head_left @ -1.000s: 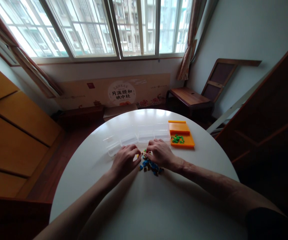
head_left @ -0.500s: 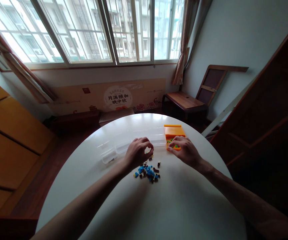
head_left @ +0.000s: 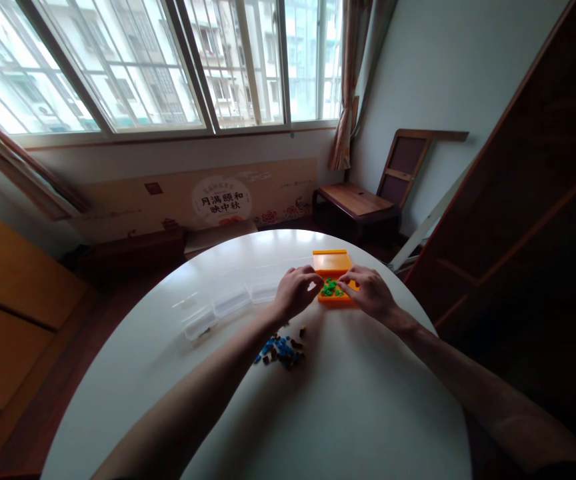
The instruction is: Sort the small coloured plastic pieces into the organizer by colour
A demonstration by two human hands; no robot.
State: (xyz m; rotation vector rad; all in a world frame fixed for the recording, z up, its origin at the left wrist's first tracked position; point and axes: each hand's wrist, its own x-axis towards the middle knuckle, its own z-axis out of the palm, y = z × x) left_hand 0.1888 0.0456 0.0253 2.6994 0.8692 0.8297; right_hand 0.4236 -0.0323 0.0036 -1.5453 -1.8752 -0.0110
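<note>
Left hand (head_left: 295,291) and right hand (head_left: 371,291), fingers curled into near-pinches, meet over the orange box (head_left: 335,303)! Green pieces (head_left: 329,288) lie inside; whether either hand grips one, I can't tell.

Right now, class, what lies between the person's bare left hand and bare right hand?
In the head view, a cluster of small green plastic pieces lies between the left hand and the right hand, inside the open, rectangular orange plastic box.
</note>
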